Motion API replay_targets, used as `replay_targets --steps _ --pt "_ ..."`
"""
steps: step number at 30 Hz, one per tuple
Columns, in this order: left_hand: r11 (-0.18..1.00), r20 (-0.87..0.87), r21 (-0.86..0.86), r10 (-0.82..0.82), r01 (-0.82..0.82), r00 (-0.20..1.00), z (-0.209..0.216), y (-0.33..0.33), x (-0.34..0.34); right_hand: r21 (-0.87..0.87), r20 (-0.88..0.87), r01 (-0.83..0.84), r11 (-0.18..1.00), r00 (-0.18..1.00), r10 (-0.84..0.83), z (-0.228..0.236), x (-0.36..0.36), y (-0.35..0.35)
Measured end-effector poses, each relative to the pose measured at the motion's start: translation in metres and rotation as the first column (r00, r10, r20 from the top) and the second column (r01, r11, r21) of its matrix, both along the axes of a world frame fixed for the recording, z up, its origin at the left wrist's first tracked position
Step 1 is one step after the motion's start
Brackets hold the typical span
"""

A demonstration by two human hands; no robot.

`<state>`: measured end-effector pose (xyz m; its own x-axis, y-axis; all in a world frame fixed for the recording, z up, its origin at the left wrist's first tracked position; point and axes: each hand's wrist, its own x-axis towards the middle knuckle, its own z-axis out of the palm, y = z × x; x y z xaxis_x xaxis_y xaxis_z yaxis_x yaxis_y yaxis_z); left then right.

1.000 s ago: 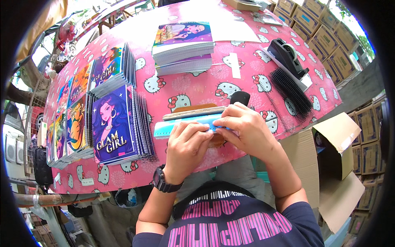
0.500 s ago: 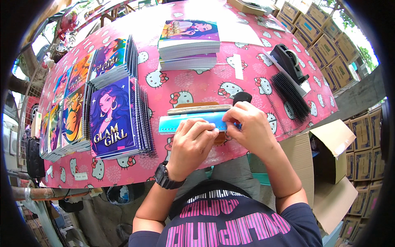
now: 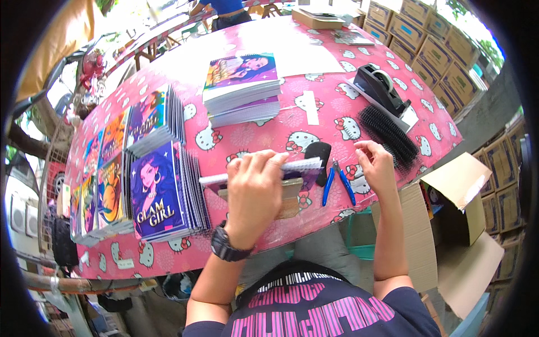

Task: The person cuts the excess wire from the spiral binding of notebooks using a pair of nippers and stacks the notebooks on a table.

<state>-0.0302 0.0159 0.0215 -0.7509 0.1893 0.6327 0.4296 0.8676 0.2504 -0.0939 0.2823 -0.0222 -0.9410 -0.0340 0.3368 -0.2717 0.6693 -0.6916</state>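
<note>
Our L hand [image 3: 255,185] pinches a purple-covered, white-paged notebook [image 3: 303,164]; R hand [image 3: 378,167] looks empty, fingers loosely curled. We'd best keep it square w/ even grip.

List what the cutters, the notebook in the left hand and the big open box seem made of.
Cutters: probably smooth plastic handles, from their even blue; likely metal tips, being grey.
Notebook: likely paper, given its pale, layered edge; cover finish unclear.
Open box: apparently matte cardboard, from its brown, creased flaps.
</note>
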Motion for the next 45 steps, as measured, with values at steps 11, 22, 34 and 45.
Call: replay_targets --steps 11,22,34,45 --pt "0.994 -0.012 0.031 -0.107 0.108 0.994 -0.012 0.036 -0.008 0.35 0.086 0.098 0.932 0.987 -0.136 -0.064 -0.062 0.017" --pt "0.987 -0.045 -0.062 0.144 -0.147 0.988 -0.025 0.055 -0.004 -0.178 -0.037 -0.497 0.849 0.866 0.499 0.034 0.038 -0.036" --pt "0.938 0.065 0.286 -0.221 0.194 0.973 -0.003 0.023 0.0 -0.203 -0.096 -0.55 0.81 0.835 0.543 0.039 0.026 -0.045" --pt "0.903 0.017 0.303 -0.324 0.304 0.946 -0.012 0.014 0.003 0.021 -0.045 -0.706 0.708 0.707 0.706 0.053 0.027 -0.041"
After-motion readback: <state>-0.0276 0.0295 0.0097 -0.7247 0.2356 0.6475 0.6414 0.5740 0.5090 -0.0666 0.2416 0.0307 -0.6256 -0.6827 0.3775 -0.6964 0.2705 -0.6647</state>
